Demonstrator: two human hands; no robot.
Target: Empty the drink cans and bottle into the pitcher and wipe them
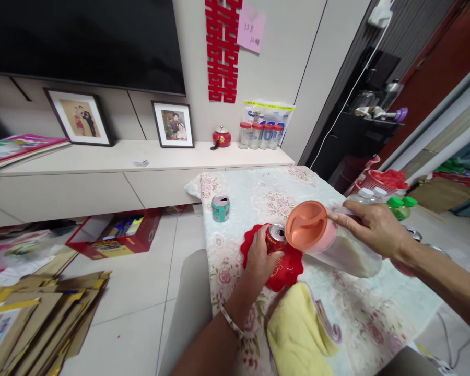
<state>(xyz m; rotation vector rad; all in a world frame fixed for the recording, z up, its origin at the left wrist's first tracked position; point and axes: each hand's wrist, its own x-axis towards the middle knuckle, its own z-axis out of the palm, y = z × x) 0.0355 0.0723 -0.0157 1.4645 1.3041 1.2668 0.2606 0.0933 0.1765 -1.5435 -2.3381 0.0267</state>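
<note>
My left hand [260, 256] is wrapped round a small red drink can [276, 236], its opened top facing up, over a red scalloped plate [288, 274]. In my right hand [370, 230] is the handle of a clear plastic pitcher [350, 256] with an orange lid [306, 224]. The pitcher lies tilted to the left, its lid close beside the can's top. Whether liquid passes between them I cannot tell. Nearer me, a folded yellow towel [301, 334] rests on the flowered tablecloth [223, 261]. A short green can [220, 208] with an open top stands behind at the left.
Bottles with green caps [401, 206] and white caps stand behind my right hand. Along the wall, a white cabinet [141, 177] bears framed photos, a red pot [221, 137] and several red-lidded jars. Flattened cardboard [43, 318] and a red box [117, 235] occupy the floor at left.
</note>
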